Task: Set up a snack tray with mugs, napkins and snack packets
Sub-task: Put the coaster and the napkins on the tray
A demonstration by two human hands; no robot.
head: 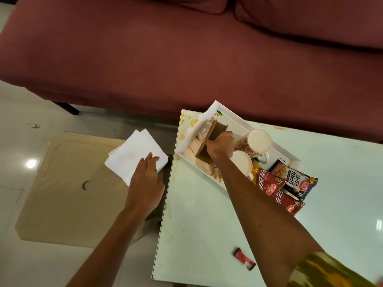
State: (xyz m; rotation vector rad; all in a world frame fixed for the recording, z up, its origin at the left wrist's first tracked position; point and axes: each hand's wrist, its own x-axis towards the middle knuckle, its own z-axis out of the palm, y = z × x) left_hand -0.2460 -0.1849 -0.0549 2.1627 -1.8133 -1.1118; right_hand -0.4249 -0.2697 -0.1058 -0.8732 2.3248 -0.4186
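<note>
A white tray (232,119) sits on the table's far left corner. Inside it my right hand (220,147) grips a brown wooden napkin holder (216,132). Two mugs lie beside that hand: a red-flowered one (257,142) and a plain white one (241,162). My left hand (145,181) holds a stack of white napkins (134,155) in the air, left of the table and over the floor. Snack packets lie at the tray's right end: a red one (267,181), a dark salted-peanuts one (296,179) and another red one (290,204).
The pale green table (207,224) carries a small red wrapper (244,258) near its front. A maroon sofa (186,48) stands right behind the table. A beige board (68,189) lies on the white tiled floor to the left.
</note>
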